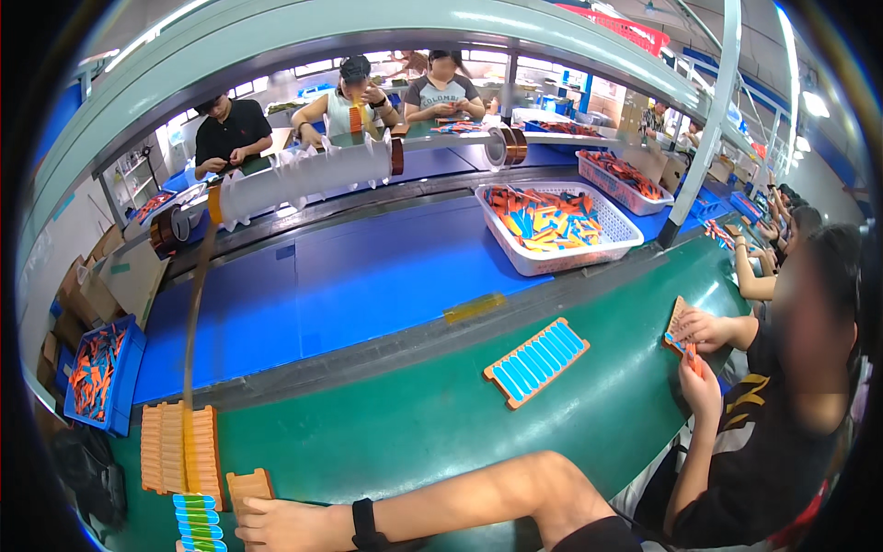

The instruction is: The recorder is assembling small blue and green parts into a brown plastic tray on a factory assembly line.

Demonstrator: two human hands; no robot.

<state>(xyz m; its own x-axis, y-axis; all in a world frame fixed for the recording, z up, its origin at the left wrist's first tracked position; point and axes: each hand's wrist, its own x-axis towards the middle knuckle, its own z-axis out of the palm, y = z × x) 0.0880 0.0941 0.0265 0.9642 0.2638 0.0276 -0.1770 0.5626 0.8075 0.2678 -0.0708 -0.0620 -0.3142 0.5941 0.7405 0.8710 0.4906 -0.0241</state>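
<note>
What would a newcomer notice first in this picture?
Probably the white basket full of orange and blue pieces on the blue conveyor belt. Next, the orange tray of blue pieces lying alone on the green table, and the orange trays stacked at lower left.

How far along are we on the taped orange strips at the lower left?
Done: a row of orange holders lies side by side with one amber tape strip running across it. In hand: one hand rests on a single orange holder, beside a few blue pieces. Left: the tape is uncut from its roll, and a filled holder lies untaped on the green mat.
</note>
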